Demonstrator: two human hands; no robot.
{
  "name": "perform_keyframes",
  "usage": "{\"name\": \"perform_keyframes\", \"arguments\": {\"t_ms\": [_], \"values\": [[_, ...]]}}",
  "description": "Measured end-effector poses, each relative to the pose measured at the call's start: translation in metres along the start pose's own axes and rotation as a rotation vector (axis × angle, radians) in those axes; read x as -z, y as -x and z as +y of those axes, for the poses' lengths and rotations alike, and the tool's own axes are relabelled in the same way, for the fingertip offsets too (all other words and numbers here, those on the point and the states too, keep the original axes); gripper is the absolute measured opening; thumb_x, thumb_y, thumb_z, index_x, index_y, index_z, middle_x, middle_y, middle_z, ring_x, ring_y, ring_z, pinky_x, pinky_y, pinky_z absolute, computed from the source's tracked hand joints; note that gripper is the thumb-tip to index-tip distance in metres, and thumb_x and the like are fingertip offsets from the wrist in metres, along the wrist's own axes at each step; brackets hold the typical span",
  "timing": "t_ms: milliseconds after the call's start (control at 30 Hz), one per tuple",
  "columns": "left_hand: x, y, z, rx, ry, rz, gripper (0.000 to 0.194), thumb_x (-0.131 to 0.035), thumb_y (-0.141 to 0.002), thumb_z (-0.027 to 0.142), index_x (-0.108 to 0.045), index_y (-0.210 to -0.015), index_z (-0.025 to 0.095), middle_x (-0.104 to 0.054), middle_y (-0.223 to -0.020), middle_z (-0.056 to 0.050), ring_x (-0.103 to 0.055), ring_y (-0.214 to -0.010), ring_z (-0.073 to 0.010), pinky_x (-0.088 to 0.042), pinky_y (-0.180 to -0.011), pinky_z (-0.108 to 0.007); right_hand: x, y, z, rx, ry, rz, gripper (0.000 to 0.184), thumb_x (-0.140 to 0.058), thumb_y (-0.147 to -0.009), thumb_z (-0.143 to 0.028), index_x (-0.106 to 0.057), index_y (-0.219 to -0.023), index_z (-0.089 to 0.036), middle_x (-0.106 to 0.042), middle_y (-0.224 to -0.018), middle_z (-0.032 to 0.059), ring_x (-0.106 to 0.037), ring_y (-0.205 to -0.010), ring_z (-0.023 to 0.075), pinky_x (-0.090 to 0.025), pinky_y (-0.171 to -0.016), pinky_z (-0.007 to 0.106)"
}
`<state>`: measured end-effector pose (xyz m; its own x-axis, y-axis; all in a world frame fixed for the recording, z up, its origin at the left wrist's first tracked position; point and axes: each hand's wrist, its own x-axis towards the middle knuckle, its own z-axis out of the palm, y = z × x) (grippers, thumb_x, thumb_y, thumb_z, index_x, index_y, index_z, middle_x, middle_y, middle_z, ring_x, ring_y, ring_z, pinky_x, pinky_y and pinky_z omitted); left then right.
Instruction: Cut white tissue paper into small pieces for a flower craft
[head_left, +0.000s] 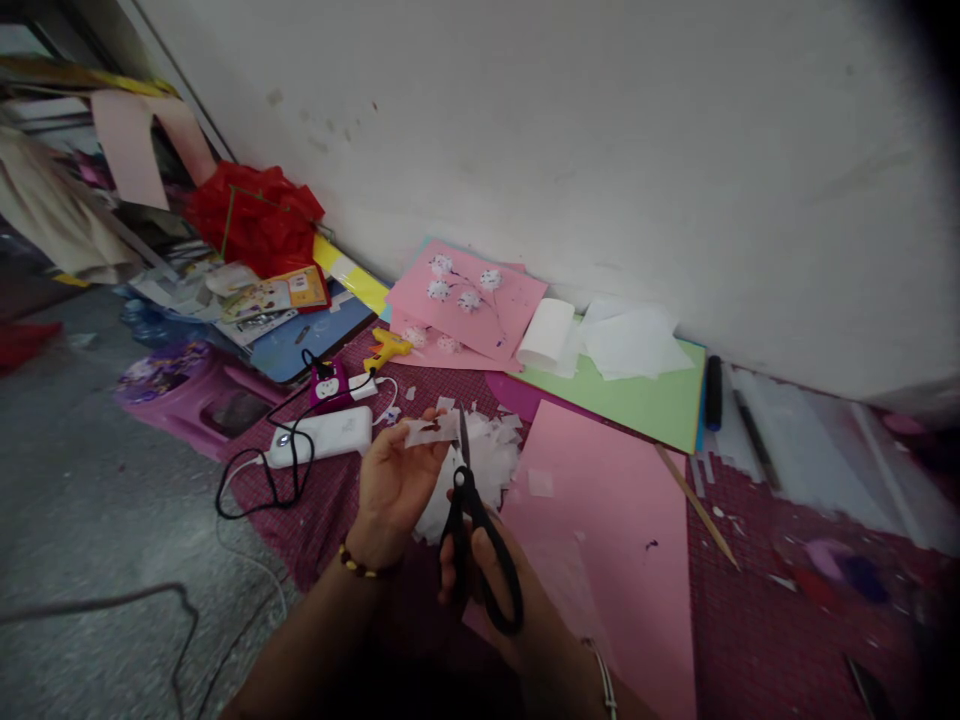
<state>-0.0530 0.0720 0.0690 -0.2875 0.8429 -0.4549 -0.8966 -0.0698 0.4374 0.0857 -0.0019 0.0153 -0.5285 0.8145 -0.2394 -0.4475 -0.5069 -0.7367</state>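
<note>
My left hand [397,475] pinches a small strip of thin white paper [429,430] between thumb and fingers. In my right hand [517,600] is a pair of black-handled scissors [463,480], its blades pointing up at the right end of the strip. Whether the blades are fully closed is hard to see. Beneath both hands lies a heap of cut white paper pieces [491,460], partly covered by the scissors and fingers. A large pink sheet [622,530] spreads to the right of my right hand, with a loose white square [540,484] on it.
Pink cards with white paper flowers [517,295] lean near the wall. A yellow glue gun [386,348], a white power bank [322,437] and a purple power socket [328,386] with black cables sit left. Right are a green sheet [645,400], a pencil [697,505] and a dark marker [714,393].
</note>
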Motion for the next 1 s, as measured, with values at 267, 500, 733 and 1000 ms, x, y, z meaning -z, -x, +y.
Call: {"name": "perform_keyframes", "arguments": {"t_ms": [267,500,733,1000], "values": [[0.004,-0.004,0.003,0.004,-0.007,-0.008,0.021,-0.051,-0.081,0.007,-0.063,-0.065,0.014,-0.073,-0.081,-0.008,-0.072,-0.083,-0.0196,-0.062,-0.082,-0.034,0.002,-0.003,-0.001,-0.001,0.011,0.069,0.053,-0.070,-0.083,-0.064,-0.057,-0.107,-0.019,-0.059,-0.070,-0.0043,-0.047,-0.043,0.0053,-0.037,-0.041,0.020],[-0.002,-0.016,0.018,-0.058,-0.058,-0.085,0.011,-0.058,-0.074,0.009,-0.064,-0.068,0.016,-0.073,-0.085,-0.007,-0.071,-0.092,-0.0213,-0.059,-0.088,-0.036,0.009,0.002,-0.002,-0.022,-0.127,-0.022,0.059,-0.068,-0.086,-0.063,-0.056,-0.128,-0.022,-0.064,-0.087,0.0014,-0.060,-0.067,0.0121,-0.049,-0.062,0.027],[-0.009,-0.036,0.015,-0.106,-0.133,-0.219,0.007,-0.065,-0.073,0.012,-0.062,-0.071,0.018,-0.074,-0.089,-0.004,-0.071,-0.094,-0.0214,-0.055,-0.096,-0.043,0.009,0.012,-0.010,-0.046,-0.069,-0.210,0.058,-0.065,-0.089,-0.062,-0.061,-0.129,-0.020,-0.064,-0.091,0.0043,-0.059,-0.074,0.0135,-0.044,-0.070,0.029],[0.003,-0.026,-0.005,0.016,-0.186,-0.225,0.012,-0.070,-0.069,0.012,-0.061,-0.073,0.019,-0.075,-0.096,-0.003,-0.072,-0.096,-0.0216,-0.055,-0.095,-0.039,0.013,0.000,0.004,-0.072,-0.202,-0.195,0.056,-0.066,-0.087,-0.062,-0.061,-0.125,-0.022,-0.066,-0.093,0.0036,-0.061,-0.073,0.0131,-0.047,-0.073,0.030]]}}
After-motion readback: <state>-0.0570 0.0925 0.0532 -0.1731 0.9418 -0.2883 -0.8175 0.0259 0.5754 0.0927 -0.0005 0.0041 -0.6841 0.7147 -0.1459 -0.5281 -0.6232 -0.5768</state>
